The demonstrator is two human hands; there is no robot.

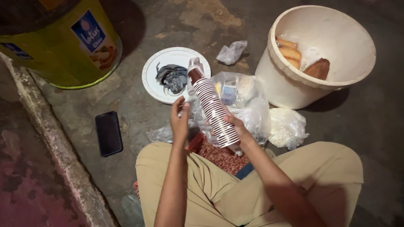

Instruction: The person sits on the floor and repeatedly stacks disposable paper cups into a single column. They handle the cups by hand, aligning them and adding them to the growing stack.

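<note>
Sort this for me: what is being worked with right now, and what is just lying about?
In hand: stack of paper cups, left hand, right hand.
Lying about: phone, plate, white bucket, yellow tin, plastic bags.

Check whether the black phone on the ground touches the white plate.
Apart. The head view shows the black phone lying on bare ground left of the person's knee, with a clear strip of floor between it and the white plate.

One head camera — looking steeply down, close over the hands (210, 122) and lap, ground beyond.
</note>
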